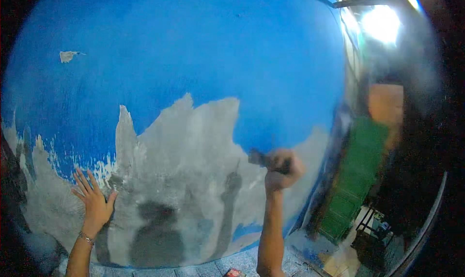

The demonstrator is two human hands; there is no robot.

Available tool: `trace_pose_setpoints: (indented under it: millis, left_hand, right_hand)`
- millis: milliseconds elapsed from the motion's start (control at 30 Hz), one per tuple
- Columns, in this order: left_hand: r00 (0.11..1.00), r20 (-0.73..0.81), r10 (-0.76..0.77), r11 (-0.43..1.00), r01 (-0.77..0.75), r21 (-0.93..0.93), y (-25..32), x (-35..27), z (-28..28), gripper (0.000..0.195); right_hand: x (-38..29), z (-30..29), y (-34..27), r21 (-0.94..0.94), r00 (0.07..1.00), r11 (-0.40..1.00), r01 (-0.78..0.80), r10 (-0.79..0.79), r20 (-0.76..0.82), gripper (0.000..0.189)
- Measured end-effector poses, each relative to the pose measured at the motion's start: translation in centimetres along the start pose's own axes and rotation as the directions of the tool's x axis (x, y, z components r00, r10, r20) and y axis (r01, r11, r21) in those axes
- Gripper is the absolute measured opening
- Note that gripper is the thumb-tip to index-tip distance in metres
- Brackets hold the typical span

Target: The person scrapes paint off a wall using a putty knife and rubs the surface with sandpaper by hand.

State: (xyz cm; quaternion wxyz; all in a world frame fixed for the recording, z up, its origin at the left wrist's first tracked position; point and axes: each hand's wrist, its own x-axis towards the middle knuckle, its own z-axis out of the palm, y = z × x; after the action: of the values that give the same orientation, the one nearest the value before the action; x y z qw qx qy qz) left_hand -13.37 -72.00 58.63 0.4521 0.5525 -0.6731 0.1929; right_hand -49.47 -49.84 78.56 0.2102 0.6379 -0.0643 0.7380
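Before me stands a wall [203, 59] with blue paint above and an uneven bare grey area [196, 139] below. My left hand [96, 204], fingers spread, rests against the grey surface just under the ragged blue edge. It wears a bracelet at the wrist and holds nothing. My right hand [285, 168] is closed around a dark, flat-bladed tool [258, 158], probably a scraper. Blur hides the tool's exact shape. Its blade points left, at the border between blue paint and grey. Whether the blade touches the wall cannot be seen.
A small bare patch [67, 56] shows high on the left. Below the wall runs a paved floor [218, 269] with a red packet [235, 273] on it. At right are a bright lamp [381, 24], a green panelled door [354, 179] and dark clutter [374, 229].
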Motion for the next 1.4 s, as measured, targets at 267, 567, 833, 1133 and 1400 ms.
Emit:
trace_pose_setpoints:
  millis: [267, 567, 833, 1133, 1400]
  left_hand:
    - [0.999, 0.049, -0.009, 1.000, 0.008, 0.020, 0.5, 0.3, -0.3, 0.103]
    - [0.992, 0.115, -0.043, 0.998, 0.049, -0.045, 1.0, 0.6, -0.9, 0.105]
    - [0.996, 0.083, -0.035, 0.999, 0.039, -0.037, 0.3, 0.2, -0.4, 0.106]
    - [0.990, 0.135, -0.043, 0.998, 0.049, -0.041, 0.9, 0.5, -0.7, 0.104]
    - [0.999, 0.024, -0.029, 0.999, 0.029, -0.016, 0.4, 0.1, 0.1, 0.104]
  right_hand:
    - [-1.8, -4.3, 4.4, -0.628, 0.995, 0.775, 0.068, -0.101, -0.017, 0.042]
    - [-2.2, -3.3, 4.6, -0.254, 0.992, 0.963, -0.088, 0.062, -0.108, 0.031]
    - [-1.1, -1.9, 1.3, -0.357, 0.991, 0.932, -0.067, 0.021, -0.129, 0.044]
    - [-2.5, -7.0, 5.4, -0.736, 0.965, 0.629, 0.250, -0.220, 0.140, 0.036]
    - [-0.8, -3.1, 2.0, -0.398, 0.990, 0.907, 0.137, -0.140, 0.021, 0.037]
